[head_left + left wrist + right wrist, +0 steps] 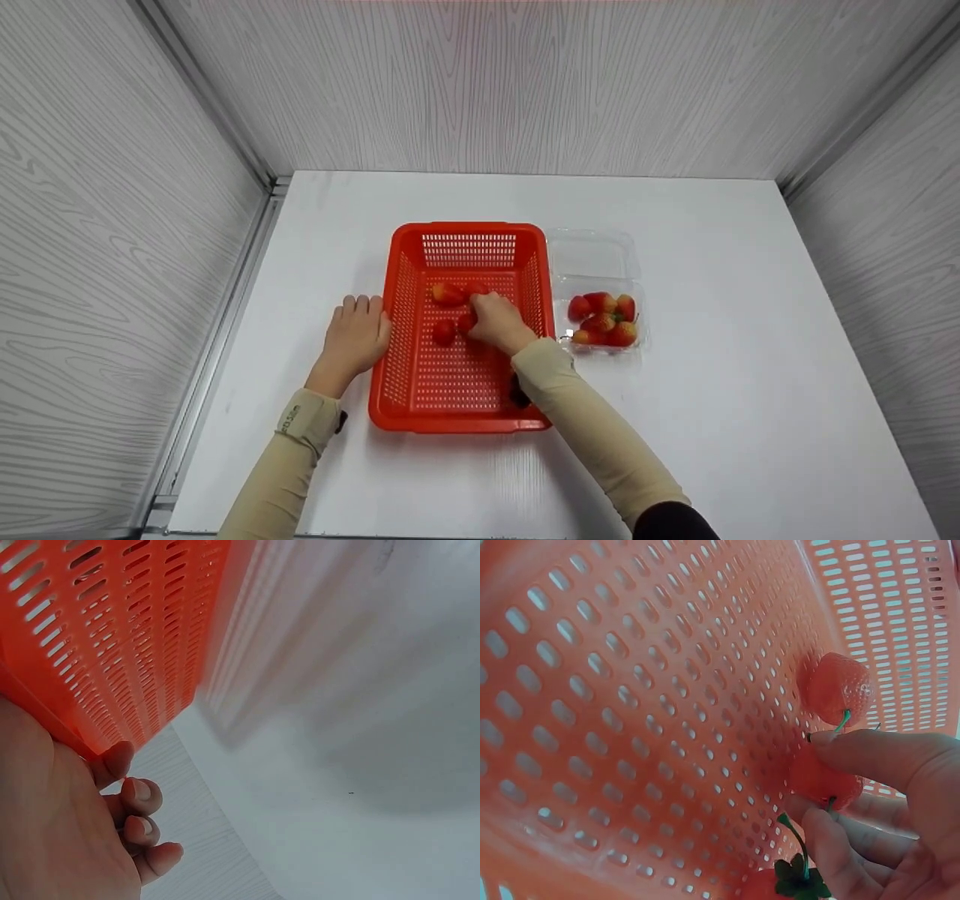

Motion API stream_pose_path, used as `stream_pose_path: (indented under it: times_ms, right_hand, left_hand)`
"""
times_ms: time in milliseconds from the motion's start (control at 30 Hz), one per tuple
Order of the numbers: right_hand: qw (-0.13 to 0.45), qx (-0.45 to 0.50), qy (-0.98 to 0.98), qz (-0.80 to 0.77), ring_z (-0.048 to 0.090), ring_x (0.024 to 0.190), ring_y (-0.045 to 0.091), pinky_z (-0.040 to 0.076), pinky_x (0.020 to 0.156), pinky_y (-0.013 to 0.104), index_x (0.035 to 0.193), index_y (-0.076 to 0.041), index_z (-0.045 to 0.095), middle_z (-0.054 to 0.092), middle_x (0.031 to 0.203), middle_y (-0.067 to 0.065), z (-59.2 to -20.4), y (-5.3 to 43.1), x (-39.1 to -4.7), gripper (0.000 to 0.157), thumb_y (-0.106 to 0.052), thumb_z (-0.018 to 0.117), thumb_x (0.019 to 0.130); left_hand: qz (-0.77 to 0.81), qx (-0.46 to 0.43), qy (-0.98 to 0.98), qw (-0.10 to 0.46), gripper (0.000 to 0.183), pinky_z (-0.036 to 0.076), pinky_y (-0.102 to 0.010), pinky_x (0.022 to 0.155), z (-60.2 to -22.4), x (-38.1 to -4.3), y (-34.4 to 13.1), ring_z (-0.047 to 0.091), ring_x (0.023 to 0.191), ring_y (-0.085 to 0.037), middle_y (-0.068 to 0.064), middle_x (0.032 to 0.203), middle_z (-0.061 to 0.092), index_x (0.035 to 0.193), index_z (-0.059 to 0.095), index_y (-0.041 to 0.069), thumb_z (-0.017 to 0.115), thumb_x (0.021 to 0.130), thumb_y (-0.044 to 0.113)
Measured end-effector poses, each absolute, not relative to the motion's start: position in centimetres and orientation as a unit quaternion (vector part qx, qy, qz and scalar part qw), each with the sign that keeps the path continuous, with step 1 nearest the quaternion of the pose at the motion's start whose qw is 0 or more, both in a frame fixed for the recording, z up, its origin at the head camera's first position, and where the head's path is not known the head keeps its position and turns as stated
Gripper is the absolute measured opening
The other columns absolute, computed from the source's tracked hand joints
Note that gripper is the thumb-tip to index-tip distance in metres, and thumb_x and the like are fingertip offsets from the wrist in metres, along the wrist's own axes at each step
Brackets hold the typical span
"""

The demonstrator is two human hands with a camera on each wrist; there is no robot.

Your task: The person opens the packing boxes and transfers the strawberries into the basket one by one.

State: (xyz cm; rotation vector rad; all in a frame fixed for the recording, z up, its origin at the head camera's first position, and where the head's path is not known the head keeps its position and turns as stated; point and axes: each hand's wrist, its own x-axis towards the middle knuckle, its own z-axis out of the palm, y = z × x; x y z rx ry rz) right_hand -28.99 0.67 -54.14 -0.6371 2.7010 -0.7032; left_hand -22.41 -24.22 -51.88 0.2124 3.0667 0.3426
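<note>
A red plastic basket [397, 322] with slotted walls stands in the middle of the table. My left hand [355, 334] grips its left rim, fingers curled under the edge in the left wrist view. Inside the basket, my right hand [501, 322] pinches a red strawberry [825, 776] between thumb and fingers, low over the slotted floor. Around it lie several more: a yellow-tipped strawberry [448, 294], another strawberry [444, 332] nearer me, and a leafy-stemmed strawberry [761, 886] just below the fingers in the right wrist view.
Right of the basket, an opened clear plastic box [562, 289] holds several strawberries [602, 321], its lid [592, 255] folded back behind it. Pale wood-grain panels [480, 90] wall in the white table [735, 360] at the back and both sides.
</note>
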Motion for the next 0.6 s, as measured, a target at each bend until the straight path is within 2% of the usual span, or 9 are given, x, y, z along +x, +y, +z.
stream_pose_path:
  times_ms: [267, 600]
  right_hand:
    - [0.15, -0.219, 0.932, -0.247, 0.057, 0.074, 0.024, 0.048, 0.069, 0.039, 0.096, -0.002, 0.067, 0.064, 0.085, 0.009, -54.35, 0.75, -29.1, 0.026, -0.012, 0.08, 0.076]
    - [0.179, -0.206, 0.926, -0.261, 0.062, 0.079, 0.026, 0.051, 0.072, 0.039, 0.097, -0.002, 0.067, 0.065, 0.088, 0.009, -54.42, 0.57, -29.04, 0.028, -0.013, 0.081, 0.076]
  left_hand:
    - [0.117, 0.068, 0.99, 0.029, 0.03, 0.034, -0.048, 0.08, -51.75, -22.4, -24.15, 0.039, 0.089, -0.034, -0.017, 0.095, 0.046, 0.106, 0.048, 0.0, 0.031, 0.103, 0.025]
    - [0.119, 0.065, 0.99, 0.031, 0.028, 0.035, -0.048, 0.079, -51.61, -22.39, -24.12, 0.04, 0.088, -0.033, -0.016, 0.092, 0.045, 0.106, 0.048, 0.001, 0.034, 0.103, 0.025]
